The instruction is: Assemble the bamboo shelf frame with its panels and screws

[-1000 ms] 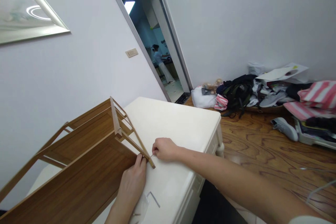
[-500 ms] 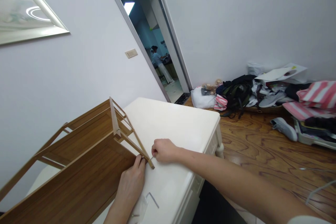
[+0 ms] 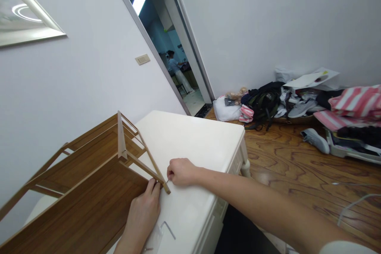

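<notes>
A brown wooden shelf rack [image 3: 83, 178] lies on its side on a white table [image 3: 193, 143]. My left hand [image 3: 143, 214] presses against the rack's end, fingers wrapped at the corner of its leg. My right hand [image 3: 180, 171] is closed in a pinch on a thin metal tool, probably a hex key, whose tip meets the end of the rack's leg [image 3: 165, 188]. A second L-shaped hex key [image 3: 168, 229] lies loose on the table next to a small clear plastic bag [image 3: 154, 240].
A pile of clothes, bags and shoes [image 3: 297, 103] lies on the wood floor against the far wall. An open doorway [image 3: 166, 47] shows another person [image 3: 175, 69] standing in a further room. A framed mirror [image 3: 20, 20] hangs on the left wall.
The view has shifted slightly to the right and down; both hands stay at the rack's leg end, with the right hand's pinch barely moving.
</notes>
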### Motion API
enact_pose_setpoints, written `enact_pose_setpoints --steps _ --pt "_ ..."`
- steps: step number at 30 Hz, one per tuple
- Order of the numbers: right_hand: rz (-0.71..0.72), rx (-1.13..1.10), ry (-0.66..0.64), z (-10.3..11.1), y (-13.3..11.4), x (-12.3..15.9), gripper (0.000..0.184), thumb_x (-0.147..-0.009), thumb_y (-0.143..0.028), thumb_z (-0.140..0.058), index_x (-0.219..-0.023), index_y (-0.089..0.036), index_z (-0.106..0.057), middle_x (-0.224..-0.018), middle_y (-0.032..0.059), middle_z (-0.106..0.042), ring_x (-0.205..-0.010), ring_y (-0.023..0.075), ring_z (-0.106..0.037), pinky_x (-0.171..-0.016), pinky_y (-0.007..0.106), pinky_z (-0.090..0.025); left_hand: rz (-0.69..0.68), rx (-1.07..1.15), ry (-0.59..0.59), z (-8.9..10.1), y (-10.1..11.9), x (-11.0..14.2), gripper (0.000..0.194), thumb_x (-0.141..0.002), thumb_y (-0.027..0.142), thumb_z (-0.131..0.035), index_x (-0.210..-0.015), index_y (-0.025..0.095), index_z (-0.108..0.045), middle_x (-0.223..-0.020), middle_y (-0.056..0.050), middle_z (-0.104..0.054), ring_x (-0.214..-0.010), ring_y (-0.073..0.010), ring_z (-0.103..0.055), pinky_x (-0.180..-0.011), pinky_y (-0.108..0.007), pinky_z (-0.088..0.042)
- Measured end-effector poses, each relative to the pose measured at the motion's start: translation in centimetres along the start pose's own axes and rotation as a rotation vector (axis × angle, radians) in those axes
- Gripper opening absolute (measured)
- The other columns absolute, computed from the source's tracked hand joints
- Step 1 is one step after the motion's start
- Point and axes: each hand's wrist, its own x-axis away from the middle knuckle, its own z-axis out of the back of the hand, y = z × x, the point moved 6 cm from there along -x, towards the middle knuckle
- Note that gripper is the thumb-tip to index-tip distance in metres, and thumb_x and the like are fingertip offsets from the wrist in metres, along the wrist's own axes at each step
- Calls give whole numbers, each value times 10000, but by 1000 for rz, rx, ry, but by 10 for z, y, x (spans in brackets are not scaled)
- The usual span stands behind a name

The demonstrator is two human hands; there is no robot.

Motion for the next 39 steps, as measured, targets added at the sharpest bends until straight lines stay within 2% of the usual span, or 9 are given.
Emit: enact_pose_setpoints --steps 9,18,23,30,39 --pt "11 -30 -3 -1 2 0 167 -777 -245 -598 -852 -237 -748 -886 16 -735 -784 165 -640 -608 234 -381 3 50 28 -2 1 -1 402 -850 78 -421 -1176 191 -627 -1272 -107 -593 -670 -146 -678 -525 -252 -525" --pt "54 4 9 -1 3 1 172 -840 -263 -597 -912 -245 -752 -918 17 -697 -816 151 -623 -667 223 -399 5 159 -81 -1 5 -10 425 -861 27 -374 -1170 203 -608 -1264 -101 -561 -683 -125 -671 -589 -243 -531" --pt "73 58 22 2 -2 3 194 -875 -198 -533 -925 -212 -720 -970 29 -649 -800 131 -608 -698 221 -396 0 186 -107 6 7 -18 418 -863 23 -347 -1164 188 -586 -1238 -99 -558 -702 -138 -669 -624 -273 -551" --pt "50 161 33 -1 -4 2 223 -922 -190 -466 -977 -182 -682 -988 60 -597 -807 151 -601 -685 251 -380 9 206 -125 22 9 -24 366 -880 37 -328 -1120 161 -575 -1209 -107 -558 -723 -138 -661 -667 -279 -556" --pt "29 150 39 -1 -2 0 214 -913 -175 -474 -951 -180 -684 -990 58 -598 -816 146 -596 -705 244 -389 -1 201 -101 24 10 -22 357 -876 27 -339 -1111 147 -579 -1183 -104 -565 -698 -136 -656 -643 -277 -548"
